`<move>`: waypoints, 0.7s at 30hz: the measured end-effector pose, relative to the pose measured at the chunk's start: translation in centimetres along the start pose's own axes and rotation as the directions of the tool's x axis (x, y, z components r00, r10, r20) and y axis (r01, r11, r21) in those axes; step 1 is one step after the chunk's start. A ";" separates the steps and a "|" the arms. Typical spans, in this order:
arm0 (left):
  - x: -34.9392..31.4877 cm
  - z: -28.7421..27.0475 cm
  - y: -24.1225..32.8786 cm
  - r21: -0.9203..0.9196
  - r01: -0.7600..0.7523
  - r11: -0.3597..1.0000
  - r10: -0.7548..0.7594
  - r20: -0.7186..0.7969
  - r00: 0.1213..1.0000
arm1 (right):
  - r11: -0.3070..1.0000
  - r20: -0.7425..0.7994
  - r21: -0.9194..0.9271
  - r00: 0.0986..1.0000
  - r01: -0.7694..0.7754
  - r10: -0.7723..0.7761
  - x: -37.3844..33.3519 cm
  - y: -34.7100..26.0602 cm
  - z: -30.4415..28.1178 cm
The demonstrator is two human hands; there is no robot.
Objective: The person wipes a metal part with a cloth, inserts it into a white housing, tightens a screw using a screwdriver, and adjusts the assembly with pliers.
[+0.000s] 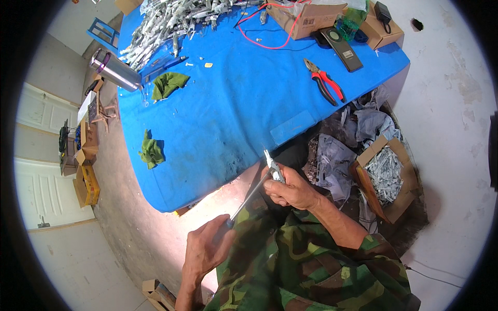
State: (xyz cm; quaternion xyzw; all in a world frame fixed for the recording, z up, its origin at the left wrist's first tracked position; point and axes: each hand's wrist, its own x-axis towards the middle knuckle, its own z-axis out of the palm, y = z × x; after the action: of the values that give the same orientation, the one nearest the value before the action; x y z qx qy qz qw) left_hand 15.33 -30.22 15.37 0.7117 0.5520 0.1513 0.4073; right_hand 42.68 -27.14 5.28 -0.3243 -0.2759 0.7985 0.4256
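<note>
Gripping a screwdriver, the left hand held it slanted. The right hand pinched a white part.

This looks like a small workshop. A big heap of little grey and white parts fills the far left corner of the blue desk. Pliers lie by its near edge, on the right. The left hand holds a long, thin metal tool.

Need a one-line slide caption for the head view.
Left hand grips a thin-shafted tool while the right hand holds a small white part, beside a blue-covered table.
</note>
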 end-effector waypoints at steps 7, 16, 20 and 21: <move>-0.1 1.4 -1.9 0.005 -0.029 1.000 0.029 -0.021 0.999 | 0.996 -0.038 -0.090 0.999 -0.008 0.004 0.1 -0.4 0.5; -0.5 0.1 2.9 0.342 0.106 0.934 -0.126 0.037 0.991 | 0.466 -0.227 -0.885 0.892 -0.021 -0.391 1.0 1.7 -0.5; -0.3 -0.1 3.0 0.377 0.024 0.926 -0.036 0.024 0.999 | 0.483 -0.280 -0.875 0.856 -0.040 -0.435 1.2 1.9 -0.4; 0.0 0.1 3.0 0.369 0.020 0.929 -0.029 0.020 0.999 | 0.532 -0.249 -0.847 0.862 0.027 -0.442 1.3 1.8 -0.3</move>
State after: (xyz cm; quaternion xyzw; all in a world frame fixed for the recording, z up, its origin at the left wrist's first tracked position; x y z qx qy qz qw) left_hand 17.37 -30.47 17.56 0.7703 0.5744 0.0311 0.2752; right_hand 41.50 -26.85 3.44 -0.6118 -0.5536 0.4164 0.3820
